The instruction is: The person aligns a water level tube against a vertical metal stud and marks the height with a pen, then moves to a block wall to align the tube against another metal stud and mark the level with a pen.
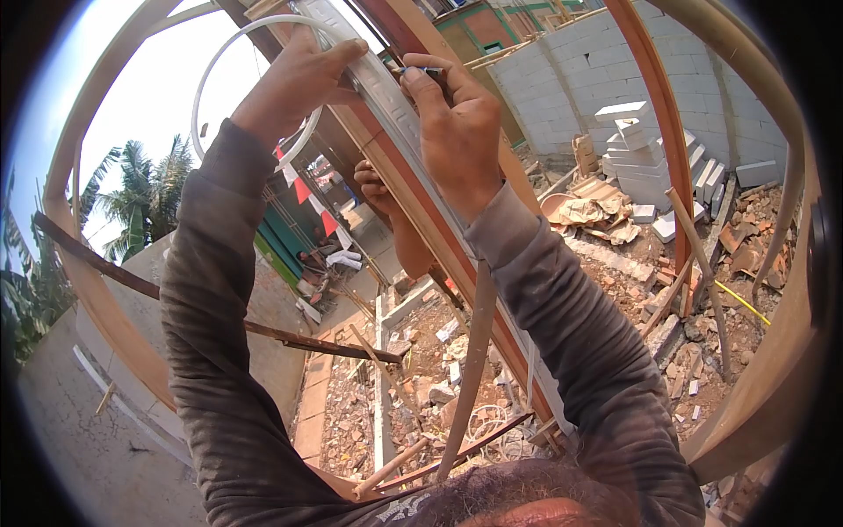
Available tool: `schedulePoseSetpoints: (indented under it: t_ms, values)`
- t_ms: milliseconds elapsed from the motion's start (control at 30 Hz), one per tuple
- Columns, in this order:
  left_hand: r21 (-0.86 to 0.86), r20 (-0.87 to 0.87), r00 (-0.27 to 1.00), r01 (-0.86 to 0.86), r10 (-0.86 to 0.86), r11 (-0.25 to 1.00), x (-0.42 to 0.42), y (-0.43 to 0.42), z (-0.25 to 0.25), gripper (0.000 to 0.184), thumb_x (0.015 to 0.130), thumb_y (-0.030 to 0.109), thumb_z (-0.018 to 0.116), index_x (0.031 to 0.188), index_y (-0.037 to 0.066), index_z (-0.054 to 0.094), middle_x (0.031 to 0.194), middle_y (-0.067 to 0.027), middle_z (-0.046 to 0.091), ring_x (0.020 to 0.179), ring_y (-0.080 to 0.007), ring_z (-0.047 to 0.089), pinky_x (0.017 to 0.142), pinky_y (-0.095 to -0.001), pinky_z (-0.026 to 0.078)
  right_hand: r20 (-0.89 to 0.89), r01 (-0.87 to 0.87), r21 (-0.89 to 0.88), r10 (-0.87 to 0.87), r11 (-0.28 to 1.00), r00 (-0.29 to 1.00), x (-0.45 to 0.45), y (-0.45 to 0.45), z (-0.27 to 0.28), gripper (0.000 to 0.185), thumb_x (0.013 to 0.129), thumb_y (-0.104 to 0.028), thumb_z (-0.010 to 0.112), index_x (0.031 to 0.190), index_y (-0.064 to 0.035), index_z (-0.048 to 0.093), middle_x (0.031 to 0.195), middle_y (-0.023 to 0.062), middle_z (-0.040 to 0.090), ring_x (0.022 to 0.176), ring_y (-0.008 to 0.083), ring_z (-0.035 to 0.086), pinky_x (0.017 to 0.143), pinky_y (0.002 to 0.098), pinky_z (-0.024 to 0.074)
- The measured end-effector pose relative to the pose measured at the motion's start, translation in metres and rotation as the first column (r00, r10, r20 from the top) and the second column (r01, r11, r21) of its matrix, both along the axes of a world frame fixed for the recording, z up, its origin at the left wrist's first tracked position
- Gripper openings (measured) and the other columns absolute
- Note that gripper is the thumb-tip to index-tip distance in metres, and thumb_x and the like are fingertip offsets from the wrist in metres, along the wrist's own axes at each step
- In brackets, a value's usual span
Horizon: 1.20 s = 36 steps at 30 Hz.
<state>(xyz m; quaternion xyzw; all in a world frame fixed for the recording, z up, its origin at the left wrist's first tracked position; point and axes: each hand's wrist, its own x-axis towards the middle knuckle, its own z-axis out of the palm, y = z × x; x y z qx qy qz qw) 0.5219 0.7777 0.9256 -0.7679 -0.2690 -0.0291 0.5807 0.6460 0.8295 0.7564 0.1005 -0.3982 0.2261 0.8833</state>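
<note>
Right hand (458, 130) mostly hides a small object (430, 69)

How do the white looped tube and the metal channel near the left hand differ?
The white looped tube bends into a round loop; the metal channel runs straight and slanted.
The tube is thin; the channel looks clearly broader.
The tube looks plain white, while the channel is silvery with ridges.
Both show close to the left hand.
</note>
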Motion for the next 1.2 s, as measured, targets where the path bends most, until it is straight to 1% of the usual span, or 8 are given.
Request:
schedulePoseSetpoints:
  t_ms: [400,600,700,767,900,967,1100,1200]
  values:
    - [-0.001,-0.039,0.999,0.009,-0.009,1.0,0.001,-0.002,0.001,0.022,0.085,0.007,0.075,0.098,0.021,0.085,0.142,0.0022,0.061,0.116,-0.0323,0.054,0.102,-0.0389,0.048,-0.011,-0.023,0.063,0.024,0.998,1.0,0.0,0.007,0.024,0.022,0.098,-0.013,0.065,0.108,0.0051,0.072,0.086,0.0069,0.072,0.073,0.0086,0.062,0.065,0.0271,0.0493]
    - [0.032,-0.171,0.983,-0.06,0.065,0.998,-0.002,-0.003,0.008,0.031,0.088,0.007,0.072,0.115,0.019,0.08,0.141,-0.0061,0.06,0.114,-0.0314,0.057,0.1,-0.0405,0.05,-0.045,-0.034,0.068,0.037,0.997,0.998,-0.003,0.009,0.026,0.021,0.098,-0.012,0.065,0.108,0.0047,0.073,0.085,0.0055,0.072,0.072,0.0075,0.061,0.063,0.0258,0.0488]
    - [-0.045,-0.027,0.999,-0.047,0.046,0.998,0.006,-0.008,0.004,0.045,0.091,0.006,0.071,0.136,0.009,0.066,0.134,-0.0163,0.061,0.116,-0.0321,0.061,0.098,-0.0427,0.054,-0.042,-0.044,0.057,0.046,0.997,0.998,-0.003,0.006,0.025,0.02,0.098,-0.012,0.066,0.107,0.0047,0.073,0.086,0.0043,0.071,0.071,0.0066,0.06,0.062,0.0248,0.0484]
    - [-0.548,0.659,0.721,0.265,0.215,0.793,0.018,-0.016,0.003,0.054,0.094,0.006,0.07,0.145,0.001,0.052,0.124,-0.0217,0.062,0.113,-0.0318,0.066,0.092,-0.0405,0.059,-0.029,-0.058,0.042,0.059,0.997,0.998,-0.002,0.004,0.023,0.02,0.098,-0.012,0.066,0.107,0.0047,0.072,0.086,0.0038,0.071,0.071,0.006,0.06,0.062,0.0242,0.0481]
    - [-0.539,0.835,0.429,0.517,0.343,0.665,0.01,-0.005,0.019,0.054,0.092,0.004,0.073,0.143,-0.001,0.054,0.118,-0.0208,0.063,0.105,-0.0318,0.071,0.087,-0.0371,0.061,0.036,-0.058,0.007,0.058,0.998,0.998,0.001,0.004,0.021,0.022,0.101,-0.011,0.066,0.118,0.0022,0.07,0.1,0.0037,0.071,0.092,0.0086,0.067,0.083,0.0205,0.0548]
    - [0.153,-0.169,0.97,0.2,-0.174,0.968,-0.017,0.012,0.036,0.057,0.09,0.002,0.074,0.144,0.0,0.054,0.115,-0.021,0.064,0.095,-0.0306,0.074,0.082,-0.0333,0.062,0.048,-0.034,0.01,0.033,0.999,0.998,0.001,0.004,0.021,0.023,0.102,-0.012,0.066,0.119,0.0018,0.071,0.1,0.0036,0.071,0.092,0.0085,0.067,0.082,0.0201,0.054]
    - [0.136,-0.017,1.0,0.026,-0.024,0.99,-0.022,0.025,0.052,0.059,0.088,0.001,0.076,0.143,0.0,0.055,0.11,-0.0215,0.065,0.094,-0.0313,0.073,0.083,-0.0323,0.062,0.043,-0.03,0.004,0.03,1.0,0.999,0.0,0.004,0.021,0.023,0.101,-0.013,0.067,0.119,0.0014,0.071,0.1,0.004,0.072,0.092,0.0086,0.067,0.084,0.0206,0.0529]
    - [0.145,-0.307,0.946,-0.062,0.105,0.987,-0.026,0.049,0.068,0.008,0.101,0.006,0.058,0.102,0.004,0.067,0.091,0.0005,0.061,0.077,-0.0125,0.062,0.065,-0.03,0.051,0.043,-0.014,0.021,0.013,1.0,0.999,0.0,0.008,0.022,0.023,0.101,-0.013,0.067,0.119,0.0018,0.07,0.101,0.0046,0.072,0.092,0.0093,0.067,0.085,0.0217,0.0534]
